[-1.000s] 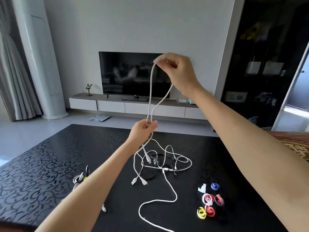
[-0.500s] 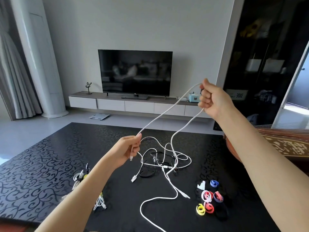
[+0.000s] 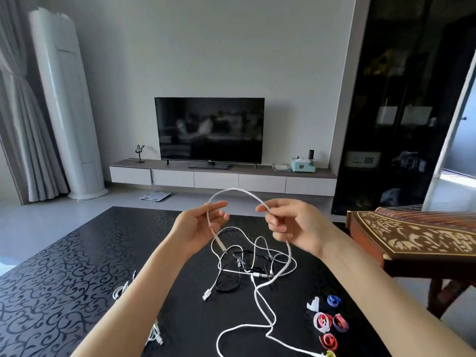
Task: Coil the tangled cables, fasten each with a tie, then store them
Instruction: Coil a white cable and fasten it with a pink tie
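Out at 9 o'clock of the view hang grey curtains [image 3: 18,130], and at their 3 o'clock stands a tall white air conditioner [image 3: 69,112]. A black patterned bench [image 3: 51,266] fills the lower half. Two pale cable bunches [image 3: 121,291] lie on it at 8 o'clock from the middle heap, partly hidden by the left forearm; whether they are tied cannot be told.

The left hand [image 3: 198,228] is raised above the bench, its grip pinching a white cable [image 3: 237,189] between thumb and forefinger. A plug end [image 3: 221,244] hangs from this hand at 5 o'clock. From the pinch the cable arches up and over to the right hand.

Below, at 6 o'clock of the arch, the tangle [image 3: 247,264] of white and black cables lies on the bench, a flat plug [image 3: 206,295] sticking out at its 7 o'clock. Far behind, at 12 o'clock, a dark television [image 3: 210,130] stands on a low shelf.

The right hand [image 3: 298,228] is level with the left and near it, its grip grasping the same white cable between thumb and forefinger. The cable drops from under this hand at 6 o'clock, crosses the tangle and snakes to the near edge.

Coloured ties [image 3: 323,321] lie grouped at 4 o'clock of the tangle. At 3 o'clock, beside the bench, sits a wooden stringed instrument [image 3: 417,235].
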